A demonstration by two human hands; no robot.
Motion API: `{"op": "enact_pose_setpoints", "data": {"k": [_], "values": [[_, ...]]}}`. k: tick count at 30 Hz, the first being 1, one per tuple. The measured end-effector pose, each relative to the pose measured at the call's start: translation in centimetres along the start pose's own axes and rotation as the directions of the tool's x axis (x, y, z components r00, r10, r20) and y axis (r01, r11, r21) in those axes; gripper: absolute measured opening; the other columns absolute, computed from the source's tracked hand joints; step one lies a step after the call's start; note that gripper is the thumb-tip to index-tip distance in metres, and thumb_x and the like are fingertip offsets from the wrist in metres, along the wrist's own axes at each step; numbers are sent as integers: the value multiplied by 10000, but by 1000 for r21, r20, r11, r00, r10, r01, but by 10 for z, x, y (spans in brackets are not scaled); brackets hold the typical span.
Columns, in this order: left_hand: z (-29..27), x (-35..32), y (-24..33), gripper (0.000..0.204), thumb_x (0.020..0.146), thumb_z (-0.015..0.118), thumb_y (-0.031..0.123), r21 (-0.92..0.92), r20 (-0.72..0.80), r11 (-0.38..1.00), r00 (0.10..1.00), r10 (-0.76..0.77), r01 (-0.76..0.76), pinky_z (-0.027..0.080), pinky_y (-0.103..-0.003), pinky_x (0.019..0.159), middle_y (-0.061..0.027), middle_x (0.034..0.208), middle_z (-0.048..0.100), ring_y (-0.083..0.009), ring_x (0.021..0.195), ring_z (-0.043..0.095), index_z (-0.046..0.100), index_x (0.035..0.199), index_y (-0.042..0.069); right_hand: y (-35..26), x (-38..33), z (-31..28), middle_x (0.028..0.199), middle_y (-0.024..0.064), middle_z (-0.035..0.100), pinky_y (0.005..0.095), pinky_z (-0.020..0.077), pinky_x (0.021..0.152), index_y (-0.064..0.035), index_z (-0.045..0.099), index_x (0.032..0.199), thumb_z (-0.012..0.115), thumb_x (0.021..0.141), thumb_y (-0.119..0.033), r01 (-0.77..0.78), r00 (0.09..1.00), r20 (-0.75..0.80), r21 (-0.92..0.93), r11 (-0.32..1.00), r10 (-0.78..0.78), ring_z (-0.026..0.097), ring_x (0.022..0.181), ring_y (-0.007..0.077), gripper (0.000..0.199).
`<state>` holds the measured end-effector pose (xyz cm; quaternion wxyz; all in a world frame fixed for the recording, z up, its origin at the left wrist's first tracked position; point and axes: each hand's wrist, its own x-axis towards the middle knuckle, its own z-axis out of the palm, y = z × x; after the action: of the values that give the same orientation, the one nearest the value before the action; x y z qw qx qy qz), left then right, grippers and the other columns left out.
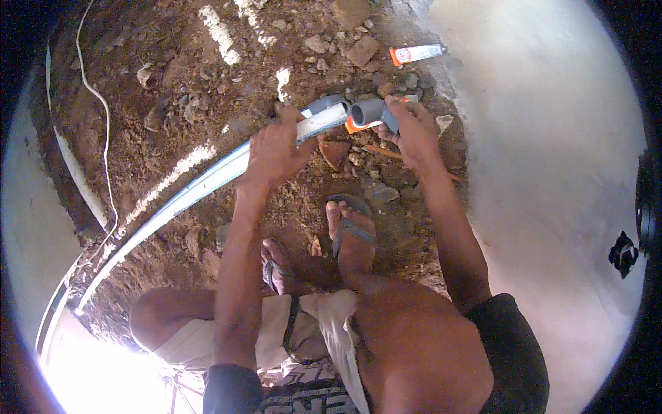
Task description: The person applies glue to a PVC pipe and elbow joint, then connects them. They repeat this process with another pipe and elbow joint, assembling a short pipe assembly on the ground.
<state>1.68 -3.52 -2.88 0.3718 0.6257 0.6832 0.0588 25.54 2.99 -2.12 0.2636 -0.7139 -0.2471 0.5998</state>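
A long white PVC pipe (200,181) runs from the lower left up to the middle, its end raised off the soil. My left hand (274,148) is closed around it near that end. A grey pipe elbow (373,113) is gripped in the fingers of my right hand (412,134), its round opening facing the pipe end, with a small gap between. Just beyond the pipe end shows another grey fitting (326,104). An orange and white tube (353,127) is partly hidden behind the elbow; whether my right hand touches it I cannot tell.
Another orange and white tube (418,54) lies by the pale wall (545,124) on the right. Loose stones (362,52) and a brick shard (334,153) dot the brown soil. A white cable (103,103) snakes down the left. My sandalled feet (353,231) are below the pipe.
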Motion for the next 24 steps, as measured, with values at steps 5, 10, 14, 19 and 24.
{"op": "enact_pose_setpoints", "data": {"k": [5,10,14,19,24], "values": [[3,-5,-1,454,880,684,357,-67,17,998,1000,-1,2,496,-560,793,-218,961,682,-431,927,666,458,1174,96,9,-8,8,850,75,644,312,566,617,8,637,1065,668,939,-294,115,993,17,-26,993,-114,630,661,153,329],[13,-10,-5,466,879,689,356,-25,-90,997,993,76,-79,503,-556,782,-202,923,691,-431,891,674,456,1171,77,13,-12,9,850,68,655,292,560,611,3,644,1061,664,943,-302,178,984,21,-45,983,-178,634,663,136,328],[3,-8,3,466,875,695,349,-42,29,999,1000,4,-3,513,-539,795,-206,959,692,-428,907,675,468,1163,63,6,-23,12,846,57,663,271,522,574,-3,646,1063,670,942,-304,185,982,31,-46,982,-184,636,663,122,325],[6,-9,4,431,870,695,297,-59,7,998,1000,14,-13,521,-532,794,-216,993,692,-427,909,677,475,1157,63,9,-25,15,790,54,660,270,508,529,-7,641,1039,662,948,-265,239,971,12,-14,971,-239,621,604,121,274],[5,-13,7,412,868,692,270,-27,-10,999,1000,23,-23,521,-530,799,-218,982,692,-429,913,676,474,1156,71,8,-25,13,807,50,674,259,475,550,-10,643,1064,677,936,-286,235,972,30,-52,971,-233,634,645,118,306]]}}
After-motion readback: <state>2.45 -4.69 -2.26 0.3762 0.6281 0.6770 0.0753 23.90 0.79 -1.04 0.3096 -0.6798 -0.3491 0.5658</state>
